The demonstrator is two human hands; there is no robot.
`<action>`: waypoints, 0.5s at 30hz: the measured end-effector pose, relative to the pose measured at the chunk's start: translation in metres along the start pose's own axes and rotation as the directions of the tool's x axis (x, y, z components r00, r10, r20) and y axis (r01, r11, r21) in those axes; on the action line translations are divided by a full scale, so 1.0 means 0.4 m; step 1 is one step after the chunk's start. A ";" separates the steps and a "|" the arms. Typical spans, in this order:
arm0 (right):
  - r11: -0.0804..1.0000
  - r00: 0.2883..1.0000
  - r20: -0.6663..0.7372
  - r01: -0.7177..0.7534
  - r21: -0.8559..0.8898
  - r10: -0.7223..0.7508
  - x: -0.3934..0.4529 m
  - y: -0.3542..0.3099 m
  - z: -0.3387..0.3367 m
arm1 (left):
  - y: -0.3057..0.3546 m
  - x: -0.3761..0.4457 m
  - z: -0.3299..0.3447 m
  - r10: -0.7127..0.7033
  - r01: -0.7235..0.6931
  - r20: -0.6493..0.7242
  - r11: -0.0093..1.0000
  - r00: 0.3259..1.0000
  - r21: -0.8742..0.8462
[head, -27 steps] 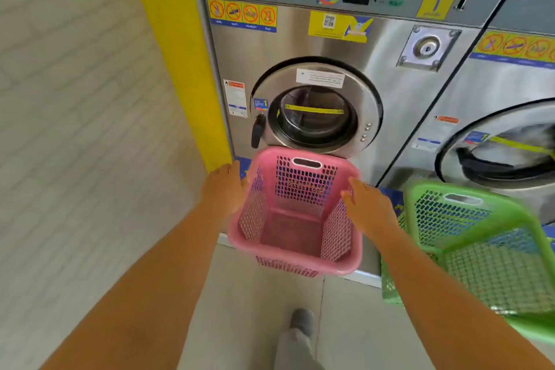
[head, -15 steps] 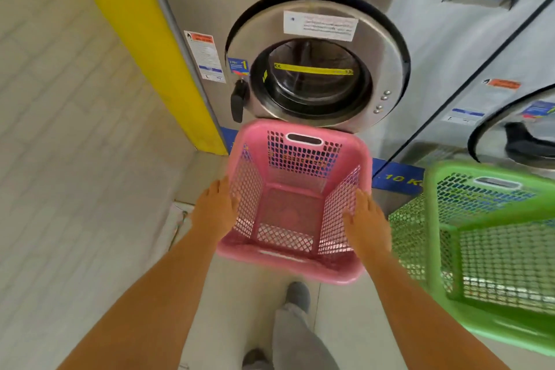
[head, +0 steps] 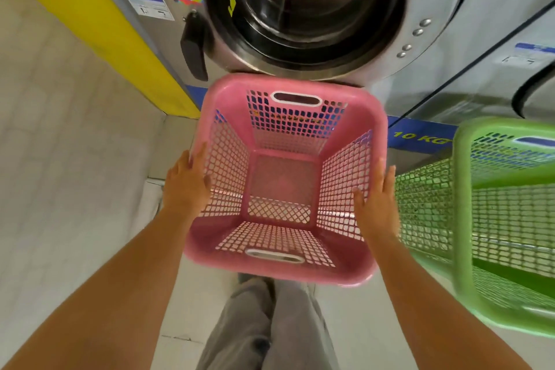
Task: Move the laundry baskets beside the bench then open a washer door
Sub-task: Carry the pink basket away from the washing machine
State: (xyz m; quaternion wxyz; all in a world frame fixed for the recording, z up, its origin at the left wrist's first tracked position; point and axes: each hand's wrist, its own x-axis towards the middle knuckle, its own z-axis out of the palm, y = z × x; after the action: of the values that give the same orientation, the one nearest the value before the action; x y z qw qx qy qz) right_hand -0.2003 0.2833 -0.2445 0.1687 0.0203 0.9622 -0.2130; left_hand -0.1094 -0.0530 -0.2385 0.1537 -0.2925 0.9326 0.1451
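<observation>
An empty pink laundry basket [head: 285, 272] stands in front of a steel washer, just below its round shut door [head: 303, 18]. My left hand [head: 186, 186] lies flat against the basket's left rim, fingers spread. At the right rim my right hand [head: 375, 207] rests the same way, thumb inside the basket. A green laundry basket [head: 462, 219] stands close by on the right, cut by the frame edge. The washer door's black handle [head: 193, 45] hangs at the door's left side. No bench is in view.
A yellow pillar [head: 90, 27] and a pale tiled wall [head: 60, 189] close off the left. A second washer [head: 510, 69] stands to the right behind the green basket. My grey-trousered legs [head: 270, 324] are on the light tiled floor below the pink basket.
The view has tilted down and closer to the pink basket. Both hands have slid from the basket's upper corners to the middle of its side rims.
</observation>
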 end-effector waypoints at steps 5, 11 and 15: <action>1.000 0.994 -0.104 0.024 -0.017 -0.026 0.004 0.033 0.040 | -0.020 0.045 0.031 0.096 -0.098 -0.068 0.994 0.993 -0.038; 0.999 0.990 -0.130 0.047 -0.019 -0.049 -0.012 0.039 0.045 | -0.025 0.017 0.048 0.074 -0.102 -0.118 0.961 0.990 -0.257; 0.997 0.989 -0.127 0.073 -0.016 -0.075 -0.065 0.039 0.045 | -0.052 -0.046 0.043 0.046 -0.083 -0.134 0.955 0.990 -0.284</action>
State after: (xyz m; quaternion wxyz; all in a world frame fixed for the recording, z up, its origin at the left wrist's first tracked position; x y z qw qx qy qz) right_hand -0.1686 0.2910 -0.2576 0.0989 -0.0027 0.9722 -0.2121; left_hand -0.0794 -0.0540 -0.2511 0.0456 -0.2896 0.9183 0.2661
